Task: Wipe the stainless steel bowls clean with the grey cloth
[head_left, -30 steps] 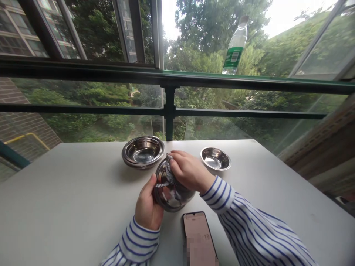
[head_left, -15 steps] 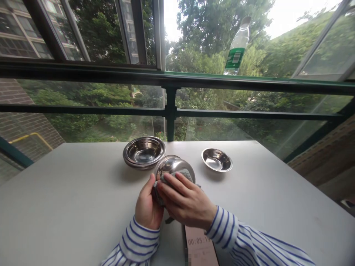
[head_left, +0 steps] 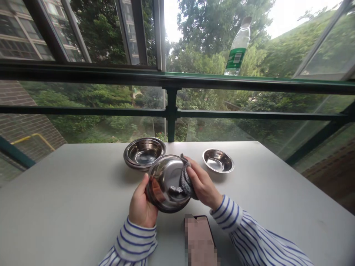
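Note:
A shiny steel bowl is held above the table with its rounded underside turned up towards me. My left hand grips its left rim, thumb on the outside and the other fingers hidden beneath. On the bowl's right side, my right hand is closed round a grey checked cloth, which lies bunched against the metal. Behind the held bowl stands a stack of steel bowls, facing up. A single smaller steel bowl sits upright to the right.
A phone, partly blurred out, lies on the white table below the hands. Beyond the table's far edge runs a dark green railing with glass. A plastic bottle with a green label stands on the top rail.
My right hand has drawn back to the right with the cloth, baring more of the bowl's underside. The bowl has tilted, and more of the phone shows.

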`<action>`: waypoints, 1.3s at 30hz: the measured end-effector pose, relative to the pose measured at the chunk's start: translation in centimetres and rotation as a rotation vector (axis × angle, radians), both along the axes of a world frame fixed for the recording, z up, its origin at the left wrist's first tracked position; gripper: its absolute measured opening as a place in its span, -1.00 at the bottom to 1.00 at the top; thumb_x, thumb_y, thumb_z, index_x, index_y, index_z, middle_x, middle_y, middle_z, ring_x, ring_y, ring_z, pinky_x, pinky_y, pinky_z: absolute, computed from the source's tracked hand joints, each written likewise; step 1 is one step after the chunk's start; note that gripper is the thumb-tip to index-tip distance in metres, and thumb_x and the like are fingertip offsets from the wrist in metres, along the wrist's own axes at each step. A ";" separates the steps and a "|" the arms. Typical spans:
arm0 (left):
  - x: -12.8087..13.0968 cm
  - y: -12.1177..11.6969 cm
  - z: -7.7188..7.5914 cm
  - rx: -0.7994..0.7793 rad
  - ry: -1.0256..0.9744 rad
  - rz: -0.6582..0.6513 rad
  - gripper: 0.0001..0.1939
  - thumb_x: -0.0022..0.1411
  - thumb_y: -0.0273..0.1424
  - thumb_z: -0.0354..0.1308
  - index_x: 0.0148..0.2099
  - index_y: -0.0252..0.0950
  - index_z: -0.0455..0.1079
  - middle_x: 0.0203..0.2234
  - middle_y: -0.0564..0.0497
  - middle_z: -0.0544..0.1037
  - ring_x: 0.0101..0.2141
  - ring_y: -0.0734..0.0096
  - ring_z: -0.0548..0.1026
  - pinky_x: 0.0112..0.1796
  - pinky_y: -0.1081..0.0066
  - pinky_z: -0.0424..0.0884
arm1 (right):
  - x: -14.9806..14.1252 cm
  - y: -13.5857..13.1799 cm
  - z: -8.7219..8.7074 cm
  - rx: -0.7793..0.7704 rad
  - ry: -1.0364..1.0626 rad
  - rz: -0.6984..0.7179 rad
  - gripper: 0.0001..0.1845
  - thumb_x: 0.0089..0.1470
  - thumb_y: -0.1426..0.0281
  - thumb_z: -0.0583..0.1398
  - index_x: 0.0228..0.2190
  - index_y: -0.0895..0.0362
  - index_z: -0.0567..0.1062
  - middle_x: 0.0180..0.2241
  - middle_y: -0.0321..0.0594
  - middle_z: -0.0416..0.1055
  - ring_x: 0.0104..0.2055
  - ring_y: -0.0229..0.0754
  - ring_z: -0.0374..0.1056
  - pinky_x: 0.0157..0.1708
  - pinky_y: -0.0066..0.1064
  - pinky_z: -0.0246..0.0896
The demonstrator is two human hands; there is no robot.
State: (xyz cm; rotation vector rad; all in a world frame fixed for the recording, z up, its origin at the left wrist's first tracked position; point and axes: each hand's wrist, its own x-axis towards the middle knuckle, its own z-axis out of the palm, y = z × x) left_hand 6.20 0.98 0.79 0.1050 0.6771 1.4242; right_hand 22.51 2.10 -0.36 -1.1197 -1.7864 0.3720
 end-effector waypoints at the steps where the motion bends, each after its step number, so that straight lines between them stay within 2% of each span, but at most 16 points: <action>1: 0.0 0.0 0.0 -0.010 0.002 0.006 -0.68 0.24 -0.55 -0.12 -0.07 -0.44 0.40 -0.59 -0.05 0.59 -0.59 0.42 0.54 -0.41 0.46 0.51 | 0.0 -0.4 -0.2 0.009 -0.023 -0.034 -0.59 0.19 0.36 -0.10 0.06 0.17 0.20 0.07 -0.08 0.22 0.12 -0.15 0.12 0.10 -0.23 0.06; 4: 0.1 0.1 -0.1 -0.016 0.003 0.007 -0.66 0.24 -0.56 -0.13 -0.01 -0.46 0.35 -0.53 -0.08 0.60 -0.56 0.41 0.55 -0.38 0.46 0.50 | -1.0 -1.6 0.5 0.108 -0.259 -0.084 -0.54 0.16 0.38 -0.06 0.09 0.23 0.18 0.12 0.00 0.12 0.19 -0.07 -0.03 0.13 -0.14 -0.02; 7: -0.1 0.0 -0.4 -0.005 0.011 -0.034 -0.64 0.25 -0.54 -0.16 0.04 -0.47 0.31 -0.45 -0.12 0.61 -0.45 0.39 0.57 -0.32 0.48 0.48 | -2.8 -2.7 1.5 0.298 -0.582 0.044 -0.49 0.12 0.33 -0.01 0.09 0.26 0.19 0.15 -0.04 0.08 0.24 0.07 -0.22 0.17 -0.03 -0.17; 9: -0.3 -0.1 -0.7 0.007 0.016 -0.093 -0.64 0.26 -0.52 -0.16 0.01 -0.51 0.33 -0.43 -0.14 0.61 -0.39 0.39 0.57 -0.32 0.52 0.47 | -3.9 -3.3 1.6 0.408 -0.692 0.127 -0.50 0.12 0.32 -0.02 0.07 0.27 0.21 0.16 -0.10 0.07 0.24 0.09 -0.23 0.19 -0.03 -0.23; 12: -0.3 -0.4 -1.0 0.041 0.019 -0.155 -0.66 0.26 -0.49 -0.12 -0.02 -0.51 0.36 -0.45 -0.12 0.60 -0.37 0.40 0.56 -0.29 0.54 0.46 | -5.0 -3.7 1.7 0.500 -0.733 0.136 -0.57 0.12 0.39 -0.03 0.01 0.29 0.29 0.13 -0.10 0.13 0.23 0.04 -0.16 0.21 -0.09 -0.25; 14: -0.2 -0.5 -1.0 0.075 0.039 -0.112 -0.67 0.24 -0.52 -0.08 0.01 -0.47 0.34 -0.40 -0.11 0.60 -0.29 0.38 0.55 -0.21 0.50 0.44 | -5.1 -3.5 2.6 0.454 -0.709 0.090 -0.59 0.11 0.40 -0.02 -0.04 0.29 0.34 0.08 -0.06 0.20 0.20 0.04 -0.09 0.20 -0.10 -0.24; 16: -0.1 -0.5 -0.9 0.104 0.054 -0.071 -0.67 0.22 -0.54 -0.06 0.01 -0.44 0.34 -0.35 -0.12 0.60 -0.26 0.36 0.54 -0.18 0.47 0.43 | -4.7 -2.9 4.0 0.318 -0.640 0.023 -0.61 0.10 0.35 -0.01 -0.09 0.28 0.38 0.02 -0.04 0.27 0.16 0.04 -0.01 0.18 -0.10 -0.17; 20: -0.4 -0.1 -0.6 0.096 0.029 -0.014 -0.70 0.23 -0.59 -0.10 -0.10 -0.48 0.41 -0.47 -0.11 0.61 -0.49 0.47 0.56 -0.40 0.57 0.49 | -2.7 -1.1 5.5 0.104 -0.432 -0.044 -0.62 0.14 0.32 -0.03 -0.10 0.22 0.40 -0.02 -0.05 0.30 0.08 -0.07 0.15 0.10 -0.20 0.02; 22: -0.8 0.3 -0.6 0.070 0.005 0.010 -0.69 0.24 -0.58 -0.13 -0.15 -0.48 0.44 -0.52 -0.10 0.60 -0.54 0.49 0.55 -0.44 0.58 0.49 | -1.7 -0.6 4.6 0.013 -0.278 -0.058 -0.60 0.18 0.32 -0.08 -0.07 0.20 0.38 0.01 -0.07 0.28 0.08 -0.13 0.15 0.09 -0.27 0.06; 25: -1.2 0.6 -0.7 0.018 -0.016 0.028 -0.70 0.25 -0.54 -0.11 -0.17 -0.48 0.45 -0.52 -0.11 0.61 -0.49 0.41 0.57 -0.40 0.52 0.50 | -0.8 -1.1 1.5 -0.025 -0.104 -0.093 -0.57 0.20 0.31 -0.13 0.01 0.18 0.30 0.08 -0.09 0.20 0.16 -0.15 0.05 0.13 -0.24 -0.01; 27: -1.3 0.6 -0.8 -0.001 -0.028 0.024 -0.69 0.25 -0.51 -0.11 -0.12 -0.46 0.43 -0.49 -0.12 0.61 -0.47 0.37 0.57 -0.36 0.46 0.50 | -0.9 -2.1 -0.7 0.064 -0.066 -0.146 -0.54 0.20 0.36 -0.15 0.11 0.19 0.13 0.16 -0.08 0.06 0.21 -0.13 -0.06 0.15 -0.18 -0.06; 30: -1.2 0.7 -0.8 -0.002 -0.073 0.000 -0.64 0.26 -0.50 -0.16 0.00 -0.44 0.36 -0.46 -0.13 0.62 -0.42 0.34 0.57 -0.27 0.38 0.49 | -1.6 -3.4 -2.8 0.269 -0.204 -0.167 -0.41 0.15 0.42 -0.10 0.19 0.22 -0.11 0.23 -0.03 -0.20 0.25 0.03 -0.25 0.13 0.01 -0.10; 32: -1.0 0.7 -0.9 0.006 -0.103 -0.015 -0.62 0.27 -0.50 -0.18 0.06 -0.46 0.31 -0.46 -0.14 0.61 -0.40 0.33 0.57 -0.29 0.39 0.49 | -2.1 -3.7 -3.1 0.426 -0.366 -0.158 -0.36 0.10 0.41 -0.02 0.18 0.25 -0.07 0.23 0.02 -0.21 0.25 0.16 -0.30 0.10 0.10 -0.10; 35: -0.9 0.8 -1.1 -0.016 -0.129 -0.041 -0.62 0.28 -0.50 -0.19 0.05 -0.50 0.30 -0.53 -0.14 0.60 -0.49 0.40 0.57 -0.42 0.51 0.49 | -2.9 -3.5 -2.5 0.622 -0.590 -0.104 -0.43 0.06 0.38 0.05 0.11 0.27 0.14 0.15 0.03 0.05 0.23 0.19 -0.21 0.10 0.06 -0.06; 37: -0.7 0.8 -1.3 -0.035 -0.123 -0.072 -0.64 0.28 -0.51 -0.19 -0.01 -0.50 0.36 -0.57 -0.11 0.60 -0.54 0.45 0.56 -0.45 0.57 0.48 | -3.3 -3.2 -1.8 0.663 -0.678 -0.050 -0.50 0.07 0.38 0.05 0.05 0.27 0.24 0.09 -0.02 0.18 0.21 0.15 -0.13 0.11 -0.01 -0.04; 39: -0.4 0.5 -1.5 -0.022 -0.084 -0.097 -0.66 0.27 -0.50 -0.16 -0.12 -0.49 0.42 -0.50 -0.13 0.60 -0.46 0.44 0.57 -0.38 0.55 0.48 | -3.7 -2.9 -0.7 0.613 -0.710 -0.003 -0.54 0.08 0.38 0.04 0.03 0.26 0.27 0.08 -0.05 0.20 0.21 0.13 -0.12 0.12 -0.05 -0.04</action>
